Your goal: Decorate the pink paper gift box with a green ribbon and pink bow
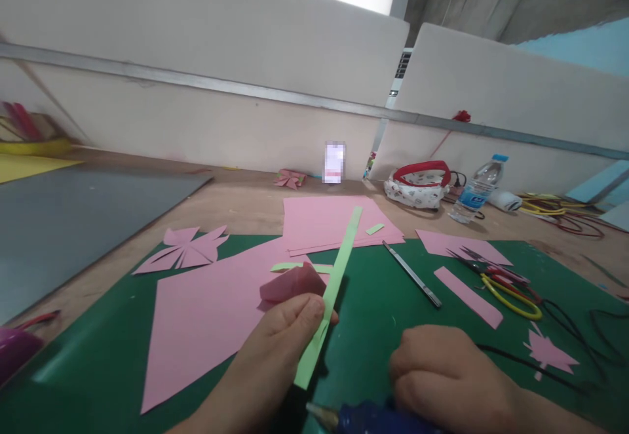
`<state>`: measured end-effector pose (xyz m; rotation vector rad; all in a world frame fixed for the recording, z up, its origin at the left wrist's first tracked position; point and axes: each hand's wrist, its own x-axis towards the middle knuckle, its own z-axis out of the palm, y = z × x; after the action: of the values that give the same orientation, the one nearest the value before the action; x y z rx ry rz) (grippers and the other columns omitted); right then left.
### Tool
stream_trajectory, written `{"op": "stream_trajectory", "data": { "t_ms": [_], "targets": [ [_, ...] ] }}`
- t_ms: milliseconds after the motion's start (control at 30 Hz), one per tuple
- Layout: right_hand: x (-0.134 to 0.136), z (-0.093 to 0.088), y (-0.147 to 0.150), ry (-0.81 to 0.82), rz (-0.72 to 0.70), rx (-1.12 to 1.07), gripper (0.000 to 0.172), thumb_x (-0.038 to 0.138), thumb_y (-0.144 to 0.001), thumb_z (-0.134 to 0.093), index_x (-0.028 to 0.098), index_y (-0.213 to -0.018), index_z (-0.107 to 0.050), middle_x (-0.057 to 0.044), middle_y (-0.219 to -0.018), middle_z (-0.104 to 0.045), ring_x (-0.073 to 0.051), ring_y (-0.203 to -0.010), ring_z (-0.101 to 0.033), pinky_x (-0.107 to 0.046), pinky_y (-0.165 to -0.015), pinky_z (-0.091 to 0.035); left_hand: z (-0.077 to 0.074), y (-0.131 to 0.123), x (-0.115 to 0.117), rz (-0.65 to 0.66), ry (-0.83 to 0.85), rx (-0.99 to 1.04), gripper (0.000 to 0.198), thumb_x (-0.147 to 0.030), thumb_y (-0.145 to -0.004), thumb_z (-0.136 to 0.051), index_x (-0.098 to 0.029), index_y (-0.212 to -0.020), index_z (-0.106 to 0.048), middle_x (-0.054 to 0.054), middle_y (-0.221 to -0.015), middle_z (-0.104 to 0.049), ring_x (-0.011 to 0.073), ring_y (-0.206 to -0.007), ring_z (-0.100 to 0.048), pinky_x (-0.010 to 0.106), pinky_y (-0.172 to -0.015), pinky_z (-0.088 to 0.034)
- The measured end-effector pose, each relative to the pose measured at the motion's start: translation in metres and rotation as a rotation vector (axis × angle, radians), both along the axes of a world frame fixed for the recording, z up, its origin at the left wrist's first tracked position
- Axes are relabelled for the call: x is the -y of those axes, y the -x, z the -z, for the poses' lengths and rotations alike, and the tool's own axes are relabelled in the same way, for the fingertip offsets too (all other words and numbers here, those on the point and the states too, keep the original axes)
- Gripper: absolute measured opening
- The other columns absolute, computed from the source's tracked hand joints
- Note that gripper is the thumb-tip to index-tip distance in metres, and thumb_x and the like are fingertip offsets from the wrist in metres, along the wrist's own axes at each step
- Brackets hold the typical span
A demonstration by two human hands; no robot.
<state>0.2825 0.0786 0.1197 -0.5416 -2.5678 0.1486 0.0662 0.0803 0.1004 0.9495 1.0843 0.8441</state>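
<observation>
My left hand (289, 326) is closed on a long light-green paper strip (339, 270) that slants up and away from it, and on a folded pink paper piece (289, 283) pinched against it. My right hand (442, 372) is curled low at the front, wrapped round a blue glue gun (373, 419) whose metal nozzle points left. Both hands hover over a green cutting mat (378, 303). A large pink paper sheet (206, 316) lies under the left hand.
On the mat lie a craft knife (411, 274), scissors with yellow and red handles (501, 280), pink paper strips and cut shapes (184, 250), and a stack of pink sheets (329, 224). A water bottle (476, 188), a pouch (417, 185) and cables sit behind. A grey board (73, 217) is at left.
</observation>
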Motion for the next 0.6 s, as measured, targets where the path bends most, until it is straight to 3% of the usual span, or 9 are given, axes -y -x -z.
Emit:
{"op": "stream_trajectory", "data": {
  "t_ms": [67, 133, 300, 433, 600],
  "targets": [
    [-0.006, 0.001, -0.007, 0.188, 0.014, -0.095, 0.024, 0.025, -0.094, -0.046, 0.021, -0.075, -0.061, -0.001, -0.067, -0.063, -0.012, -0.057, -0.056, -0.023, -0.049, -0.039, 0.002, -0.001, 0.000, 0.042, 0.029, 0.053, 0.038, -0.058, -0.079, -0.054, -0.020, -0.074, -0.057, -0.003, -0.059, -0.055, 0.0116, -0.053, -0.046, 0.023, -0.053, -0.035],
    [-0.011, 0.000, -0.013, 0.325, 0.128, -0.178, 0.007, 0.027, -0.086, -0.060, 0.022, -0.081, -0.063, 0.000, -0.069, -0.065, -0.012, -0.058, -0.059, -0.020, -0.048, -0.042, 0.003, -0.001, 0.000, 0.102, 0.052, 0.101, 0.038, -0.057, -0.082, -0.052, -0.019, -0.072, -0.056, -0.006, -0.051, -0.051, 0.0088, -0.046, -0.041, 0.020, -0.049, -0.031],
    [-0.013, -0.003, -0.010, 0.838, 0.563, -0.565, 0.021, 0.039, -0.078, -0.068, 0.021, -0.088, -0.067, -0.004, -0.092, -0.070, -0.018, -0.077, -0.065, -0.026, -0.063, -0.052, 0.004, -0.002, 0.001, 0.257, 0.101, 0.158, 0.039, -0.055, -0.089, -0.042, -0.019, -0.084, -0.057, -0.009, -0.038, -0.044, 0.0059, -0.035, -0.030, 0.018, -0.041, -0.021],
    [-0.009, 0.001, 0.003, 1.035, 0.629, -0.714, 0.024, 0.041, -0.074, -0.070, 0.017, -0.077, -0.067, -0.005, -0.078, -0.069, -0.016, -0.069, -0.061, -0.026, -0.061, -0.047, 0.006, -0.005, 0.004, 0.414, 0.199, 0.221, 0.034, -0.051, -0.085, -0.053, -0.018, -0.077, -0.056, -0.009, -0.043, -0.047, 0.0049, -0.035, -0.033, 0.018, -0.039, -0.022],
    [-0.010, 0.000, 0.013, 1.135, 0.594, -0.773, 0.018, 0.031, -0.074, -0.069, 0.015, -0.069, -0.061, -0.001, -0.063, -0.063, -0.013, -0.061, -0.055, -0.025, -0.059, -0.042, 0.008, -0.009, 0.010, 0.409, 0.230, 0.227, 0.028, -0.043, -0.081, -0.064, -0.016, -0.085, -0.060, 0.001, -0.077, -0.060, 0.0111, -0.068, -0.053, 0.022, -0.062, -0.040]
  ]
}}
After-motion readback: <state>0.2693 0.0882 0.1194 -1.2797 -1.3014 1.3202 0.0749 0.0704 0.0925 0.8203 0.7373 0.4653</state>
